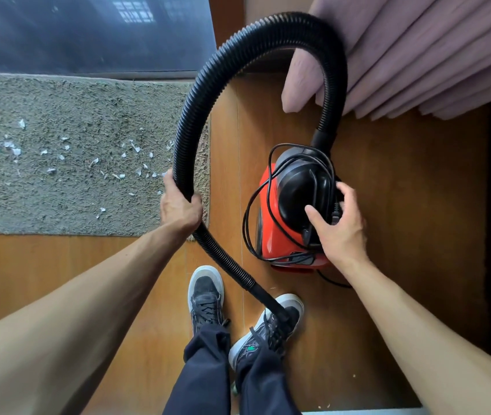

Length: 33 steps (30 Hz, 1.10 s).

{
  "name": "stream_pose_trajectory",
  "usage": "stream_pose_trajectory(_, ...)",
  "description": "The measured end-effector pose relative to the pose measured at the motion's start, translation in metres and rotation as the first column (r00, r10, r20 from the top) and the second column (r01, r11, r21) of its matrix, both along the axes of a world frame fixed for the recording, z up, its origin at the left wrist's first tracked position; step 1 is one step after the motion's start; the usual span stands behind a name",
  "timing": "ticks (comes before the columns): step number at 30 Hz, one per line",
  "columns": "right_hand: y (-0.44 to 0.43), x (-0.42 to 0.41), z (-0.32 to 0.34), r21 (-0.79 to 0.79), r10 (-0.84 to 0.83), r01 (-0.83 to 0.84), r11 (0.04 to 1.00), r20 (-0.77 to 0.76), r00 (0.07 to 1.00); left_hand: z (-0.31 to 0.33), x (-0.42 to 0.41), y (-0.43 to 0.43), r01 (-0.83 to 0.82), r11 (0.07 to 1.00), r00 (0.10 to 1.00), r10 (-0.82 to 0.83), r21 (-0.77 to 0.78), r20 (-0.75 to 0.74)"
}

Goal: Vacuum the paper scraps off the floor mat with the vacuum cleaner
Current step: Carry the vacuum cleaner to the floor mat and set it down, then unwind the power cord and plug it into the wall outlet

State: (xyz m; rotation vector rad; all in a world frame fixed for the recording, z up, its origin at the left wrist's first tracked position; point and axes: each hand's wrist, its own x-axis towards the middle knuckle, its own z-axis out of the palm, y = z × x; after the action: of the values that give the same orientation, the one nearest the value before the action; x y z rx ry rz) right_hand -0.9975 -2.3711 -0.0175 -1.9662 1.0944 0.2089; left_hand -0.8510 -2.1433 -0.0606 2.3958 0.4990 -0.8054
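Looking down at far left onto a grey mat (pixel 73 100) flat on the wood floor (pixel 403 205), far edge set against a dark glass pane (pixel 88 31). Strewn across its middle with small white scraps (pixel 13 149), thickest toward the left, thinning rightward to just short of the left hand (pixel 178 205), and not in touch with its fingers (pixel 168 184). Gripping the black ribbed hose (pixel 190 94) with that hand above the mat's right edge, fingers curled fully round it. Arching from the grip up and rightward in one wide loop, passing in front of the pink curtain (pixel 418 55), then dropping into the top of the vacuum (pixel 271 232). Running the other way from the grip down past the left shoe (pixel 206 295) to a rigid black nozzle (pixel 268 301), ending above the right shoe (pixel 256 339), pointed away from the mat and well apart from the scraps. Lying between nozzle and scraps: left forearm, left shoe and a strip of bare floor. Sitting on the floor right of the mat, near its edge but off it: red body, black domed top, draped loosely in several loops of black cord (pixel 248 217). Reaching onto that black top with the right hand (pixel 340 226), thumb laid on the dome, fingers half curled at its rear beside the cord's plug (pixel 335 212); impossible to tell whether pinching the plug or merely touching. Hanging at upper right in heavy folds down to the floor, behind the hose's loop.
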Motion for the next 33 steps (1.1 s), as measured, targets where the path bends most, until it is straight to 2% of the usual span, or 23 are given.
stream_pose_trajectory(5, -0.011, -0.004, 0.034, 0.042, 0.223, -0.219, 0.975, -0.233, 0.947, 0.046, -0.005, 0.009, 0.118, 0.989, 0.991, -0.112, 0.089, -0.069)
stream_pose_trajectory(8, -0.011, -0.008, 0.066, 0.071, 0.345, -0.342, 0.937, -0.339, 0.875, 0.085, -0.015, 0.012, 0.288, 0.946, 0.954, -0.27, 0.149, -0.132)
stream_pose_trajectory(12, -0.003, -0.01, 0.125, 0.085, 0.464, -0.473, 0.877, -0.41, 0.785, 0.148, -0.031, 0.01, 0.566, 0.803, 0.822, -0.531, 0.188, -0.208)
stream_pose_trajectory(15, 0.004, -0.013, 0.177, 0.081, 0.508, -0.527, 0.846, -0.426, 0.749, 0.202, -0.043, 0.005, 0.686, 0.711, 0.725, -0.654, 0.152, -0.216)
stream_pose_trajectory(22, 0.009, -0.038, 0.291, 0.063, 0.517, -0.552, 0.831, -0.452, 0.727, 0.328, -0.068, -0.01, 0.794, 0.582, 0.607, -0.766, 0.174, -0.212)
stream_pose_trajectory(33, 0.013, -0.105, 0.414, 0.015, 0.513, -0.573, 0.819, -0.465, 0.722, 0.446, -0.11, -0.029, 0.896, 0.397, 0.424, -0.897, 0.197, -0.125)
